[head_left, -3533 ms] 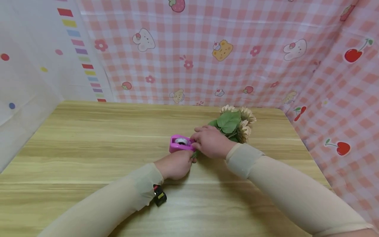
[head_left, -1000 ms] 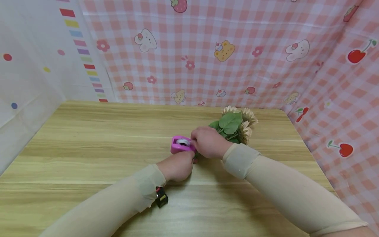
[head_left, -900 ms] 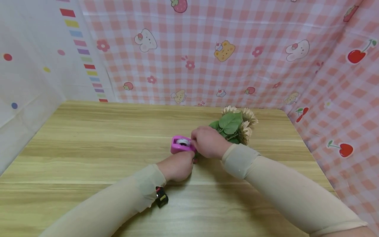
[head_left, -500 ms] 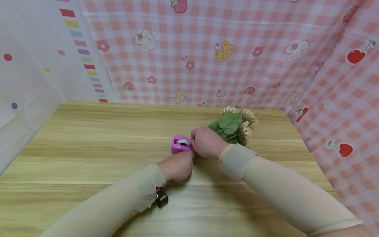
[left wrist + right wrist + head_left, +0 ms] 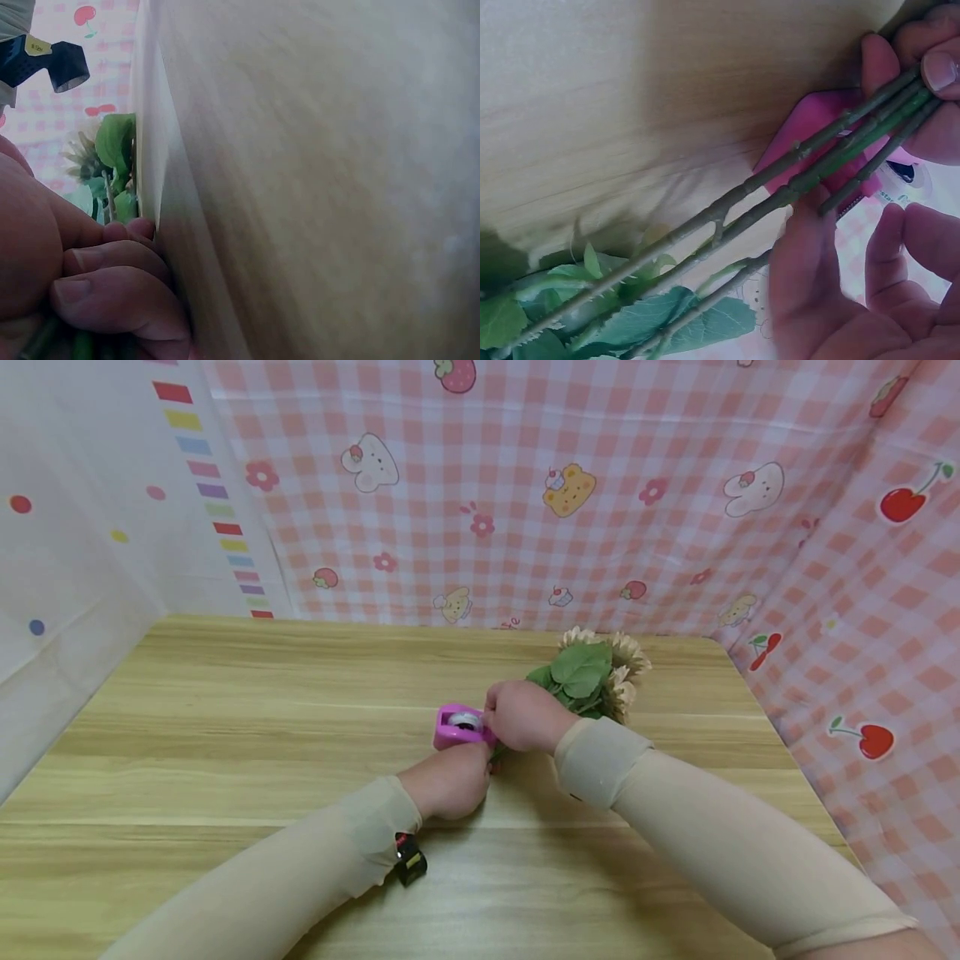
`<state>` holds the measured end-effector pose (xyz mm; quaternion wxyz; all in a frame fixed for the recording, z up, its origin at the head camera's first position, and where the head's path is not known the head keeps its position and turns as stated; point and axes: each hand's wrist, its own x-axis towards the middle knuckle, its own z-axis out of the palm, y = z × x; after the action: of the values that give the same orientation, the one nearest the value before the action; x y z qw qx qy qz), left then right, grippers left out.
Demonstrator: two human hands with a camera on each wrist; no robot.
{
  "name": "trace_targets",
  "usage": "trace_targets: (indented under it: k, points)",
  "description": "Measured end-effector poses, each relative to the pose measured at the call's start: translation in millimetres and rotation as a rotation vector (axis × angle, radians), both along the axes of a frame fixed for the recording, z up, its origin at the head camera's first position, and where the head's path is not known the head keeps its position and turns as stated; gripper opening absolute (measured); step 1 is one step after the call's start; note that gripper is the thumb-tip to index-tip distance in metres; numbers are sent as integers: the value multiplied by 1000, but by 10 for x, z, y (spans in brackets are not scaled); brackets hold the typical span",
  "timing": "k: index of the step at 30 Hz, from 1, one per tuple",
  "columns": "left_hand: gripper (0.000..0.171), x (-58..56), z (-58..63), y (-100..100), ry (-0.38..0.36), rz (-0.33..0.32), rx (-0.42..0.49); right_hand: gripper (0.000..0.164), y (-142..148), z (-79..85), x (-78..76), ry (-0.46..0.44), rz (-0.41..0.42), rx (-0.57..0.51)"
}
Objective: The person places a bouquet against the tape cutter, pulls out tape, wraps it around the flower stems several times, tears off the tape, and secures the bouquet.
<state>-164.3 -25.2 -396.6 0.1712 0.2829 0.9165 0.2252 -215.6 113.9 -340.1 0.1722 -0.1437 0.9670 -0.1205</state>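
Several flowers with cream heads (image 5: 626, 652), green leaves (image 5: 581, 670) and thin stems (image 5: 742, 191) lie across the table. My left hand (image 5: 450, 781) grips the stem ends, its fingers (image 5: 120, 300) curled round them low over the wood. Just beyond it stands a pink tape dispenser (image 5: 450, 739) with a roll of tape (image 5: 465, 720) inside. My right hand (image 5: 528, 717) is beside the dispenser's right end, fingers bent. In the right wrist view one of its fingers (image 5: 802, 262) touches the stems from behind, and two other fingertips nearly meet; whether tape is between them cannot be made out.
The wooden table (image 5: 262, 727) backs onto a pink checked cloth (image 5: 465, 485), with another cherry-printed cloth (image 5: 885, 635) at the right. A white cloth (image 5: 67, 527) hangs at the left. A small black device (image 5: 410, 860) is worn at the left wrist.
My right hand's fingers, more extended earlier, are now curled in at the dispenser's end. Its wrist has shifted slightly left. My left hand keeps its grip, and the flower heads have barely shifted.
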Motion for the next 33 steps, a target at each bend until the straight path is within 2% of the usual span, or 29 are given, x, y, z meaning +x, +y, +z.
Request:
trace_targets:
  k: [4,11,20,27,33]
  points:
    - [10,-1,-2,3,-28,19,11,23,-24,7,-10,-1,-8,19]
    - [6,2,-8,6,-32,25,15,23,-50,33,-28,-7,6,39]
    - [6,-8,-34,11,12,7,9,24,-2,5,-53,-27,-2,18]
    - [9,0,-16,12,2,20,6,20,16,-26,-88,-36,-11,28]
    - [12,5,-11,7,30,4,1,21,12,-4,-88,-49,-27,44]
